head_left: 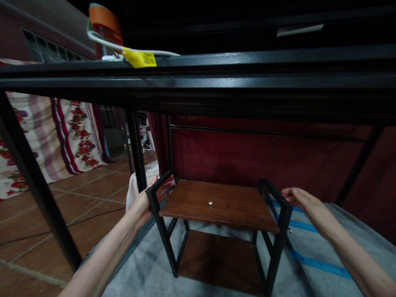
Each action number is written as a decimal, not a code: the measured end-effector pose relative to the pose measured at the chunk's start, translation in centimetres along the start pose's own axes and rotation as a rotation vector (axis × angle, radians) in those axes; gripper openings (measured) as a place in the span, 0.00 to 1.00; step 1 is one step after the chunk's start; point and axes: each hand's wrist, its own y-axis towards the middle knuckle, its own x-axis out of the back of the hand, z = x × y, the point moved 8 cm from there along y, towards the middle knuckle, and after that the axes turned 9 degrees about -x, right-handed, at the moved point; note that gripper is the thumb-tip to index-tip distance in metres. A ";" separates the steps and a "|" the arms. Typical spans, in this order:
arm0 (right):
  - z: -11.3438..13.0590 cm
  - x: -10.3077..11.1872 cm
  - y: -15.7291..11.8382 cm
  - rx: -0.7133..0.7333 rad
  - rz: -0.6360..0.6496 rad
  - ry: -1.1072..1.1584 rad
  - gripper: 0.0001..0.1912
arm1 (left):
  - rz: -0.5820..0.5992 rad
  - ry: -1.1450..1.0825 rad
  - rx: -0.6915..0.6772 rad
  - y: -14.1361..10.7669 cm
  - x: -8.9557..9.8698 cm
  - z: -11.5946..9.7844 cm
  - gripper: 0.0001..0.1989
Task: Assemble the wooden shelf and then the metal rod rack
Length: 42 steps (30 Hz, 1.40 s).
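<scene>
"Where was the small shelf point(224, 204)?"

"Lower centre: left hand point(144, 201) at its left end, right hand point(299, 197) at its right, both half-open (whether gripping, I couldn't tell), presumably to steady both sides evenly."

A black metal side rail point(161, 182) partly hides the left hand point(146, 201); a white speck point(210, 203) on the brown wooden shelf point(192, 198) is too small to identify.

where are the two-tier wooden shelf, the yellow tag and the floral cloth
Two-tier wooden shelf point(229, 207): head view, on its upper board.
Yellow tag point(136, 58): head view, on its face, left of the printed code.
Floral cloth point(83, 134): head view, on its rose-patterned band.
</scene>
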 end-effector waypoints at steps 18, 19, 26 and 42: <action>1.2 -1.9 -2.6 -0.208 0.055 0.194 0.21 | 0.034 0.040 0.088 -2.2 -4.1 -1.0 0.14; 1.1 -1.9 -2.5 -0.221 0.044 0.210 0.21 | 0.019 0.044 0.089 -2.2 -4.0 -1.0 0.12; 0.3 -1.4 -2.6 -0.270 0.039 0.277 0.22 | -0.013 0.061 0.130 -2.3 -2.6 -0.6 0.15; -1.8 0.5 -3.0 -0.292 0.004 0.314 0.20 | 0.056 0.061 0.161 -3.8 -1.2 1.3 0.23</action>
